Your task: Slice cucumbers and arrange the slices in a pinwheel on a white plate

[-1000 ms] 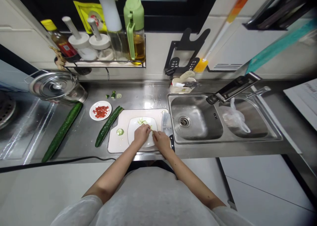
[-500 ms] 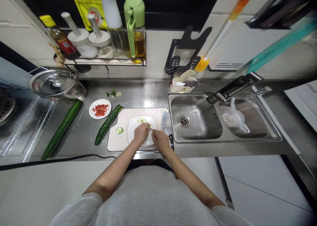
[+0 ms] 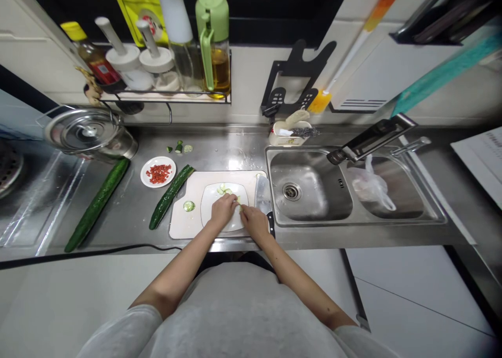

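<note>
Over a white square plate [image 3: 206, 201], my left hand [image 3: 223, 211] and my right hand [image 3: 254, 221] meet with fingers closed on a pale green cucumber slice [image 3: 238, 200]. More cucumber slices [image 3: 223, 189] lie on the plate's far part. The plate rests on a pinkish cutting board [image 3: 181, 223]. A single cucumber slice [image 3: 189, 206] sits on the board left of the plate. To the right of it lies a cleaver [image 3: 262, 194] with a black handle. One cucumber [image 3: 171, 197] touches the board's left side, partly on the counter.
A small plate [image 3: 172, 178] of chopped red pepper [image 3: 159, 174] stands behind the cucumber. Another whole cucumber [image 3: 98, 205] and a lidded steel pot [image 3: 92, 133] are farther left. Cucumber ends [image 3: 179, 147] lie at the back. The double sink [image 3: 314, 222] with a faucet [image 3: 371, 138] is right.
Both hands stay over the plate with only slight finger movement around the cucumber slice. The other things stay where they were.
</note>
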